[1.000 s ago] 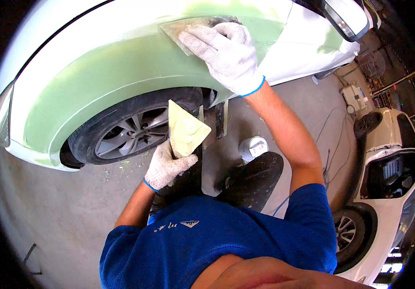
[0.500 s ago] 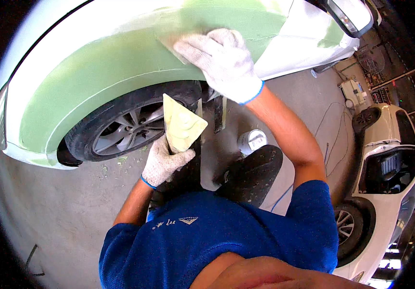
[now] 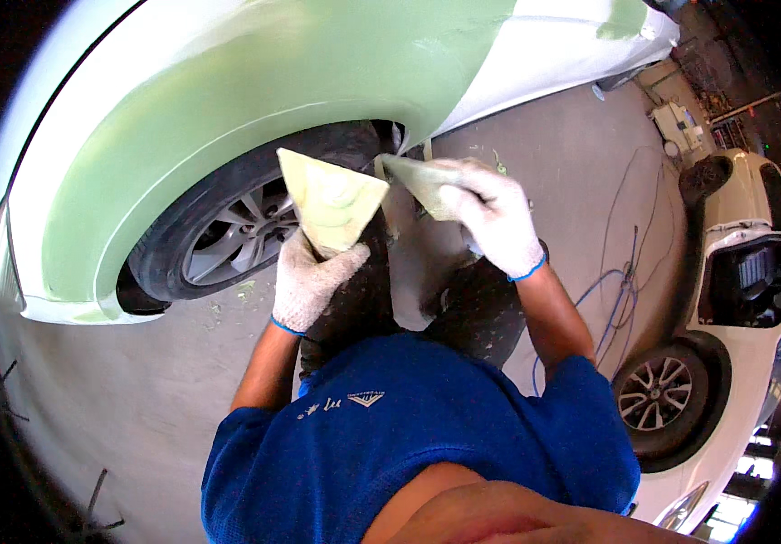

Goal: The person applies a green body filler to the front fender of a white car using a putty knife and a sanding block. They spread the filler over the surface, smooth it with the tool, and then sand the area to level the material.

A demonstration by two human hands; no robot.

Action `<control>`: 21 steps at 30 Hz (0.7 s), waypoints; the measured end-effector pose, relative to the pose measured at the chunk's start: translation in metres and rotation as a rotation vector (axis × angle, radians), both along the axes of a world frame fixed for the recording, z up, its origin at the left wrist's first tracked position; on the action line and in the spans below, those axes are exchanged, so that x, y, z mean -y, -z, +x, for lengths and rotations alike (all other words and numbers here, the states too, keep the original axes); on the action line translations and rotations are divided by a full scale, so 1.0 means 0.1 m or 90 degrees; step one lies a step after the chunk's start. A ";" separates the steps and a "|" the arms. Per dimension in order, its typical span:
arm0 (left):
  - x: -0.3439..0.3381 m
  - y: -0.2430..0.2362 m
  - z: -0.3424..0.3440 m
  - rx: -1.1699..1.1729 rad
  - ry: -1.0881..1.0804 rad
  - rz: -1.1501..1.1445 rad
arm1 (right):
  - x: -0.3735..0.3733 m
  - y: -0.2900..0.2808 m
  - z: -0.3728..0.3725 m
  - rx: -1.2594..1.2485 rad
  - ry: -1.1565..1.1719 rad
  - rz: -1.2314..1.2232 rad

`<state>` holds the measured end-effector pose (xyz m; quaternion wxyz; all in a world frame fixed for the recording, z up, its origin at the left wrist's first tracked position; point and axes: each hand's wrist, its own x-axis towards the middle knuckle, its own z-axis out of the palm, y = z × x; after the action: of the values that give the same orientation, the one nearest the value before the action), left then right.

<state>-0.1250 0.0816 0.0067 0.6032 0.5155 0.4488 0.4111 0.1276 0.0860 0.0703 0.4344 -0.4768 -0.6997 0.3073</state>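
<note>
My left hand (image 3: 311,279), in a white knit glove, grips a flat board (image 3: 331,199) smeared with pale green putty and holds it up in front of the car's front wheel (image 3: 227,243). My right hand (image 3: 492,216), also gloved, holds a putty spreader (image 3: 413,174) just to the right of the board, its edge pointing toward it. Both hands are below the wheel arch of a white car (image 3: 554,45) whose fender (image 3: 254,100) is coated in green putty.
The grey concrete floor (image 3: 118,399) lies around me. A second white car (image 3: 735,299) with a dark wheel (image 3: 658,403) stands at the right. Blue and dark hoses (image 3: 613,299) trail across the floor between us. My dark trouser knees (image 3: 472,304) are under my hands.
My right hand has come down off the green fender with the spreader and now sits beside the board. My left hand has raised the board slightly. The view has shifted closer to the wheel.
</note>
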 end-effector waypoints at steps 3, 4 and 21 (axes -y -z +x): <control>-0.01 0.11 0.09 -0.012 0.055 -0.014 | 0.08 0.17 0.15 -0.135 0.178 -0.046; 0.00 0.10 0.12 -0.012 0.065 -0.028 | 0.00 0.28 0.26 -0.122 0.215 -0.008; 0.07 0.22 0.02 -0.114 0.008 -0.038 | -1.89 0.40 0.79 -0.050 0.508 0.505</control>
<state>-0.1234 0.0743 -0.0153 0.5781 0.5348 0.5097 0.3465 0.2062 0.2748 0.0304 0.6884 -0.4929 -0.5106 -0.1498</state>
